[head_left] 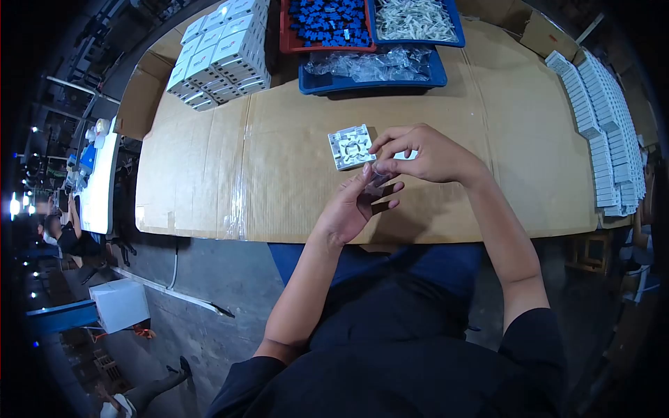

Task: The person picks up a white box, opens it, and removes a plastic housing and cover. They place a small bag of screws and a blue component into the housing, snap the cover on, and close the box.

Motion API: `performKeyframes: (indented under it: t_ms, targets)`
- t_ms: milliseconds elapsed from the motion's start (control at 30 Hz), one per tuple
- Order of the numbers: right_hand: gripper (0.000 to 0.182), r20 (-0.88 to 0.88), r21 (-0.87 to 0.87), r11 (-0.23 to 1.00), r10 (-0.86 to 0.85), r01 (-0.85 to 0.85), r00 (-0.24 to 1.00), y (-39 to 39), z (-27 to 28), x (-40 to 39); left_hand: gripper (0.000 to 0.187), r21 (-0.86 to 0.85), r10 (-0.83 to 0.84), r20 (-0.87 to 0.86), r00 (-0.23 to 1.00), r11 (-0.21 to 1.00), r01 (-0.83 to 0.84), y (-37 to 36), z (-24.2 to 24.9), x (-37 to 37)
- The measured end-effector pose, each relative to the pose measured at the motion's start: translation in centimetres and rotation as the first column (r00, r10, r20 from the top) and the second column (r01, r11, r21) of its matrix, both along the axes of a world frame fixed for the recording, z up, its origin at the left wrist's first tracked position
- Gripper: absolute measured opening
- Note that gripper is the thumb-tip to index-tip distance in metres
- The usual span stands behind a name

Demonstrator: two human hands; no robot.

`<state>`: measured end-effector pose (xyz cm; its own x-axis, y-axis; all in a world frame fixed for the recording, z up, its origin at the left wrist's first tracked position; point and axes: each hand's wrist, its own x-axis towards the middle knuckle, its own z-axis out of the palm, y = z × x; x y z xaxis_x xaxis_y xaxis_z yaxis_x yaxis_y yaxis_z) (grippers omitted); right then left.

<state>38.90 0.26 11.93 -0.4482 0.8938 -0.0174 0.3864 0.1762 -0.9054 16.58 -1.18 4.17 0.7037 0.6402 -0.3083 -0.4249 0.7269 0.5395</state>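
My left hand (pixel 348 205) and my right hand (pixel 421 155) meet above the cardboard-covered table. Between their fingertips is a small clear plastic piece (pixel 380 178), partly hidden by the fingers. The left thumb and fingers pinch it from below, and the right fingertips close on it from above. Just beyond the hands, a square white plastic housing (pixel 352 147) with a round inner pattern lies on the cardboard. Another white piece (pixel 405 155) shows partly behind the right fingers.
Stacked white boxes (pixel 223 56) stand back left. A red bin (pixel 327 49) of blue parts, a blue bin (pixel 418 43) of pale parts and a blue tray (pixel 373 87) with clear bags stand behind. White pieces (pixel 592 125) line the right. A person (pixel 73 226) is far left.
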Motion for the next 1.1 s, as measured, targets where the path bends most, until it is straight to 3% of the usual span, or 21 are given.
performKeyframes:
  t_ms: [133,267,367,400,500,667,833,867,967,1000,1100]
  targets:
    - [0.02,0.167,-0.014,0.992,0.128,-0.127,0.978,0.0,2.2,-0.5,0.049,-0.002,0.011,0.052,0.999,1.0,-0.011,-0.1,0.2,-0.1]
    - [0.02,0.081,-0.078,0.983,0.173,-0.167,0.982,0.6,1.0,-0.3,0.049,0.036,0.014,0.088,0.996,0.999,-0.017,-0.3,0.7,-0.5]
    - [0.019,0.03,-0.098,0.989,0.116,-0.112,0.993,0.5,0.8,0.0,0.054,0.23,-0.028,-0.131,0.991,0.971,0.058,-0.2,0.9,-1.3]
    - [0.019,0.012,-0.106,0.991,0.087,-0.085,0.996,0.3,0.9,-0.1,0.047,0.399,0.03,-0.296,0.955,0.912,0.095,-0.4,2.1,-1.3]
    - [0.018,-0.01,-0.12,0.989,0.082,-0.083,0.997,0.2,0.7,0.0,0.039,0.56,0.139,-0.351,0.926,0.824,0.088,-0.6,2.2,-1.5]
    - [0.014,0.0,-0.175,0.979,0.107,-0.106,0.994,-0.2,1.2,-0.1,0.034,0.604,0.249,-0.434,0.866,0.794,0.075,-0.9,2.7,-1.6]
    - [0.012,0.086,-0.265,0.962,0.094,-0.068,0.992,-0.2,2.4,0.4,0.029,0.649,0.254,-0.448,0.857,0.752,0.117,-1.2,2.6,-1.6]
    - [0.014,0.058,-0.274,0.959,0.098,-0.078,0.994,-0.3,2.3,0.5,0.028,0.653,0.26,-0.464,0.847,0.747,0.128,-1.3,3.1,-1.7]
    - [0.023,-0.347,-0.226,0.974,-0.097,0.017,0.933,-1.2,0.3,-0.7,0.025,0.702,0.362,-0.455,0.814,0.708,0.078,-1.2,3.0,-1.5]
    - [0.03,-0.319,-0.178,0.98,-0.138,0.084,0.938,-1.8,0.0,-1.5,0.023,0.726,0.411,-0.439,0.799,0.686,0.046,-1.1,2.9,-1.4]
    - [0.03,-0.493,-0.136,0.94,-0.337,0.311,0.802,-3.1,-1.5,-3.8,0.021,0.88,0.579,-0.384,0.719,0.466,0.095,-0.6,3.1,-1.5]
